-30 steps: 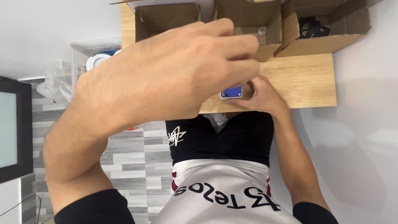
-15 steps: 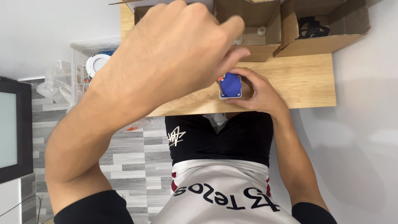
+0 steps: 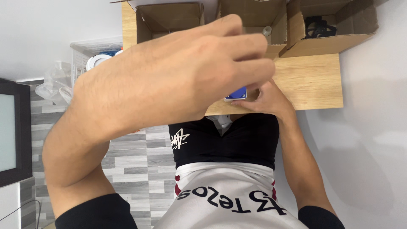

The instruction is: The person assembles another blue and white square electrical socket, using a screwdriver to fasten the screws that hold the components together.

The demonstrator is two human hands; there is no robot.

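Overhead, two bare hands met over a small blue object (image 3: 236,93) at the near edge of a wooden surface (image 3: 313,80).

Raised close to the camera, left hand (image 3: 169,85), fingers (image 3: 250,70) curled together above the blue object, grip's contact with it hidden. Right hand (image 3: 265,99) low on the surface, grip pinching the blue object from its side. Behind, three open cardboard boxes (image 3: 254,17) lined along the far edge. Left of the surface, a white plastic basket (image 3: 91,51) over grey plank floor (image 3: 135,161).
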